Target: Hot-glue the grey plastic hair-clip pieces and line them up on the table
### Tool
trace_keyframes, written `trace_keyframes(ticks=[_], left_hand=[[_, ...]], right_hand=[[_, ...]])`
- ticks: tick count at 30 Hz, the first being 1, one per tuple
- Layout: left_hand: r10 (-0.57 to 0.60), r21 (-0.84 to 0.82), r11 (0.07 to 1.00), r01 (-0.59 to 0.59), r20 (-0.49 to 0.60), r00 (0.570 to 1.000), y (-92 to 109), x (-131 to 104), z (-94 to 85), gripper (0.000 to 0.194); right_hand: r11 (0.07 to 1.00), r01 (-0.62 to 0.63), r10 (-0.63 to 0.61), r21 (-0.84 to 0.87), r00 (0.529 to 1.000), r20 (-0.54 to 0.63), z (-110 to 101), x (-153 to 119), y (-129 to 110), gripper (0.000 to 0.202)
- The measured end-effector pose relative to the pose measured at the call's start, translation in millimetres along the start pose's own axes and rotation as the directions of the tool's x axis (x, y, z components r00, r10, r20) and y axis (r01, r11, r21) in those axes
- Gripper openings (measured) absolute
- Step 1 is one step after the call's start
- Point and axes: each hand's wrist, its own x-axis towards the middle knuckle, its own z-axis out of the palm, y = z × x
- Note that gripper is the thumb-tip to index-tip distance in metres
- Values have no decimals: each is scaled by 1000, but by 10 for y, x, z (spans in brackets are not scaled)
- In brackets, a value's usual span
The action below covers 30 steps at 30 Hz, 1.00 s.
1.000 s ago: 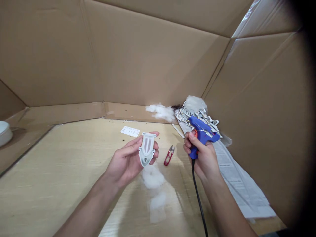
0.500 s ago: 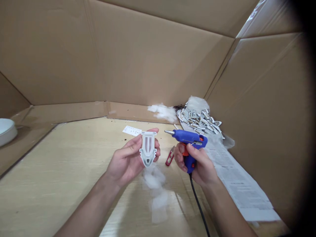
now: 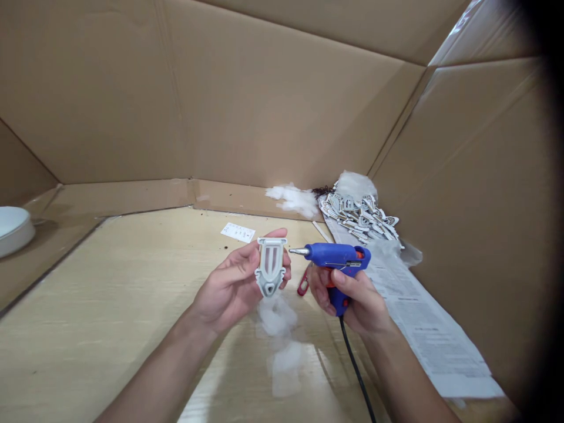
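— How many of each, starting from the hands?
— Counting two: left hand (image 3: 238, 282) and right hand (image 3: 352, 294). One grey part (image 3: 271, 267) in the left, one glue gun (image 3: 335, 255) with one cable (image 3: 352, 359) in the right.
— And on the tabletop (image 3: 110, 311)?
— One card (image 3: 238, 232) toward the back edge. One pair of red snips (image 3: 302, 284) between the hands, partly hidden. Two white wads (image 3: 277, 317) nearer the front edge, below the part. One thin stick (image 3: 321, 231) by the back edge, just left of the far right corner.
— Around the borders?
— At the far right corner, one heap (image 3: 361, 217) of small pieces, too jumbled to count. Along the right edge, one paper sheet (image 3: 432, 329). Past the back edge, one white clump (image 3: 296, 200); past the left edge, one dish (image 3: 15, 232).
— Where, within the grip, to find the part?
— Above the tabletop, pinched with thumb on its left side and fingers behind, tips showing past its right side. Wide bar at the top, pointed end at the bottom, right of the palm.
— And the other grip?
— Wrapped round the glue gun's handle. Cannot tell whether squeezing the trigger (image 3: 330, 278). Nozzle (image 3: 299, 251) aimed left, just beside the part.
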Motion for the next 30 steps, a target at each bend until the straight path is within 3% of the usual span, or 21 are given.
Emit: trace_keyframes(ticks=[15, 22, 30], left_hand=[[-18, -3, 1000, 18, 16, 1000, -16, -2, 22, 42], [-8, 1, 1000, 8, 101, 995, -22, -2, 43, 39], [-1, 4, 1000, 1, 114, 993, -18, -5, 49, 37]], right_hand=[[997, -77, 76, -20, 996, -40, 12, 23, 33, 34], [996, -85, 85, 5, 996, -30, -2, -2, 59, 35], [993, -111, 109, -27, 992, -59, 11, 14, 61, 37]])
